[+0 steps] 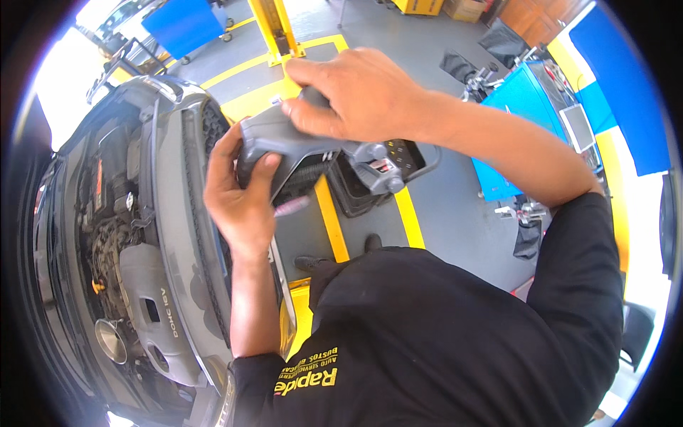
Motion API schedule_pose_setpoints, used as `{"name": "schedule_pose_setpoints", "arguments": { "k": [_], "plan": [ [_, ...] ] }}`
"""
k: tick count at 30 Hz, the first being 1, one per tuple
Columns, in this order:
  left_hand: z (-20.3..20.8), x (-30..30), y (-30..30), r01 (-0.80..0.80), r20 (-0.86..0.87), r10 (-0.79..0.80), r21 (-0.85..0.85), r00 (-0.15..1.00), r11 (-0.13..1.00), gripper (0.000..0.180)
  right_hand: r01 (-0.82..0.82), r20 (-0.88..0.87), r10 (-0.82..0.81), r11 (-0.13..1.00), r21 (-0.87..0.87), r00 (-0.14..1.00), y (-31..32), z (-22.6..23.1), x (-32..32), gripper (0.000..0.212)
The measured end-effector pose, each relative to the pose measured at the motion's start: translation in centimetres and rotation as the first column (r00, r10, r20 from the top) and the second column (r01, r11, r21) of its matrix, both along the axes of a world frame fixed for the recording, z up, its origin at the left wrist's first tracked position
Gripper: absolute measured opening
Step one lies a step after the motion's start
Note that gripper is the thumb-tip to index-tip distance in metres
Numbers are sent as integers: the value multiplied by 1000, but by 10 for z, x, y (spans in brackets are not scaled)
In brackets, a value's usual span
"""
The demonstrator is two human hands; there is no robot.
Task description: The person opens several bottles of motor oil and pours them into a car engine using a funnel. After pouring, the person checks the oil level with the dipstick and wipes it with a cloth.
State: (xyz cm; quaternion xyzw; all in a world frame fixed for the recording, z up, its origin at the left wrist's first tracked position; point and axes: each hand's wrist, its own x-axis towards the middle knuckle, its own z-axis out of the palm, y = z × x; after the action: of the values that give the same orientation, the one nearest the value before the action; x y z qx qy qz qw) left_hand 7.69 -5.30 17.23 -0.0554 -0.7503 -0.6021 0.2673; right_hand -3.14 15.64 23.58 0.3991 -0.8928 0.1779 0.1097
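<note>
A grey plastic jug, seemingly an oil bottle [267, 135], is held tilted in front of me, above the car's front edge. My left hand [242, 203] is wrapped round its lower end, thumb on the near side. My right hand [359, 96] is closed over the other end, its thumb and forefinger at a dark rounded part that may be the cap or handle. Whether the cap is on, I cannot tell. To my left is the car's open engine bay, where a metallic funnel [112, 340] stands beside the grey engine cover [146, 285].
A dark wheeled-looking tray [348, 192] with grey fittings is below my right forearm. A yellow post [274, 28] rises ahead. To the right is a blue tool cabinet [501, 167]; another blue cabinet [183, 27] stands far left. Yellow lines cross the grey floor.
</note>
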Motion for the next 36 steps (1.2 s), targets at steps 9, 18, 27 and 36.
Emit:
{"name": "schedule_pose_setpoints", "arguments": {
  "k": [9, 18, 27, 36],
  "plan": [
    [-37, -86, 116, 313, 103, -296, -249, 950, 917, 49, 390, 502, -298, 916, -88, 812, 151, -70, -14, 58],
    [-76, -125, 181, 516, 120, -509, -32, 852, 856, 47, 613, 290, -559, 777, -143, 777, 193, -91, -5, 42],
    [-95, -159, 171, 672, 160, -656, -80, 738, 736, 44, 772, 602, -588, 631, -77, 540, 188, -106, -5, 44],
    [-78, -181, 129, 788, 80, -791, 72, 607, 612, 45, 590, 15, -590, 807, 6, 807, 123, -70, 17, 23]
  ]
}}
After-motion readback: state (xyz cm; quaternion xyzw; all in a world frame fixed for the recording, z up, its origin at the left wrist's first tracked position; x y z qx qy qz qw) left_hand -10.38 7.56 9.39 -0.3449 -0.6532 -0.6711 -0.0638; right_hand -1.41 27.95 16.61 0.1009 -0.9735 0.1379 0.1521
